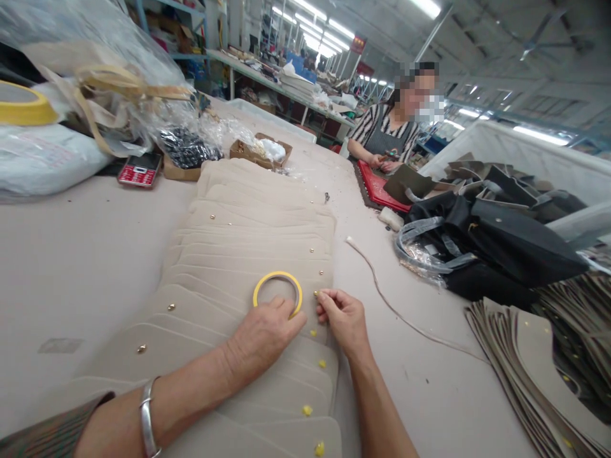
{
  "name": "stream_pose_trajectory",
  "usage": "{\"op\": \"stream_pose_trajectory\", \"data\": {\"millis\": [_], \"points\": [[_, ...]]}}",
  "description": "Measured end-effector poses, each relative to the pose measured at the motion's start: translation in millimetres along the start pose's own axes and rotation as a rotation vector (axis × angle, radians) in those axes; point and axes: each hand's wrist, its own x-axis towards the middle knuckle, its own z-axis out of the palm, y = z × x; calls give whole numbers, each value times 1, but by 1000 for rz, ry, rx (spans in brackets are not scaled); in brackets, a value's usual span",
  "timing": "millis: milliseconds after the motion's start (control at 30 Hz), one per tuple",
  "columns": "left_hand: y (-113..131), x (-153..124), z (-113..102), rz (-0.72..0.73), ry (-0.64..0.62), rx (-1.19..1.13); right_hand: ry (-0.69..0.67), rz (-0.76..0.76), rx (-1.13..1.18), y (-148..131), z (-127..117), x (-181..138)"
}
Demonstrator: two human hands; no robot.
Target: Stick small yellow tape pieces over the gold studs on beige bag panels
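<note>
A yellow roll of tape (277, 275) is gripped in my left hand (265, 331), its ring standing out beyond the fingers. Below it lies a long overlapping row of beige panels (248, 229), with small metal studs (171, 307) on them. Bits of yellow tape (307, 410) cover spots along the near right edge. At that edge, my right hand (344, 316) pinches a small yellow piece of tape (316, 294) between thumb and forefinger, close to the panels.
A thin cord (377, 280) lies to the right. Beyond it are black bags (506, 242) and stacked brown panels (515, 356). Small boxes (261, 151), a red calculator-like device (139, 170) and plastic bags (48, 159) stand at back left. A person (382, 137) works across the table.
</note>
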Motion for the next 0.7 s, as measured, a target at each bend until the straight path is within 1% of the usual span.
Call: {"op": "stream_pose_trajectory", "data": {"millis": [100, 300, 400, 467, 533, 600, 633, 700], "points": [[1, 2, -1, -9, -61, -6, 9, -45, -102, 0, 4, -1], [1, 3, 2, -6, -53, -28, 61, -247, -398, -4, 11, 1], [1, 3, 0, -12, -84, -21, 86, -306, -472, -3, 13, 2], [1, 3, -2, -17, -114, -17, 139, -285, -474, -1, 12, 1], [1, 3, -3, -22, -127, -15, 183, -211, -407, 3, 10, -1], [2, 2, -2, -27, -119, -18, 163, -140, -305, 7, 6, -5], [2, 2, -1, -32, -110, -21, 138, -137, -275, 9, 5, -6], [1, 1, 0, -45, -90, -30, 108, -205, -295, 13, 4, -9]]}}
